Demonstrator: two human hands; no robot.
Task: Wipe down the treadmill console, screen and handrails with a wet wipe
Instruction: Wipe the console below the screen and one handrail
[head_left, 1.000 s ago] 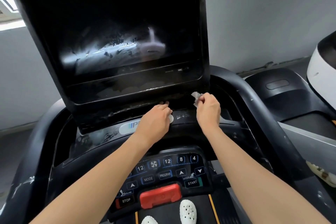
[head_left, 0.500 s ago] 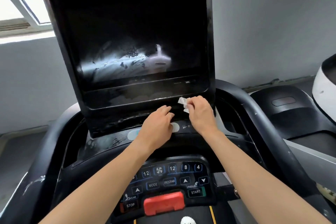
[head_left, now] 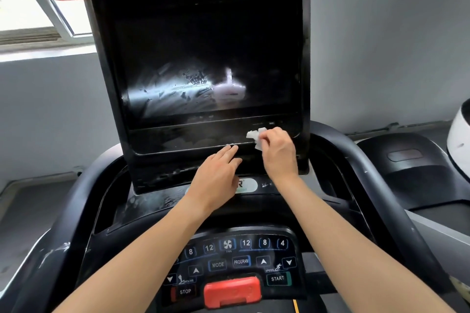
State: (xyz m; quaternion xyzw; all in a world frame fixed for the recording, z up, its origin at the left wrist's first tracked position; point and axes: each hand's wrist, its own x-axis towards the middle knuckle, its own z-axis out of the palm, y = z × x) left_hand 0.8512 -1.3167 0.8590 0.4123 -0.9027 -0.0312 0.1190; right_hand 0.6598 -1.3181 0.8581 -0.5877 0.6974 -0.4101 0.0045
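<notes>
White wet wipe: bunched small, pinched at the fingertips of the right hand and pressed on the glossy strip under the screen, near the strip's right end. Wipe sticks out up and left of the knuckles; the hand lies below and right of it, fingers curled round it.

Left hand: fingers straight and flat, nothing in it. Fingertips touch the lower edge of the same strip, just beside the right hand, on its left.

Strip runs left to right across the display housing. Most of its length lies left of the wipe, so the likely stroke is leftward along it. The left fingertips sit close to that path and would probably need to lift. Only the right hand carries the wipe.

Screen shows wet streaks and smears in its lower half. Button panel with red stop key sits below the forearms. Right handrail and left handrail curve out on either side, well apart from the wipe.
</notes>
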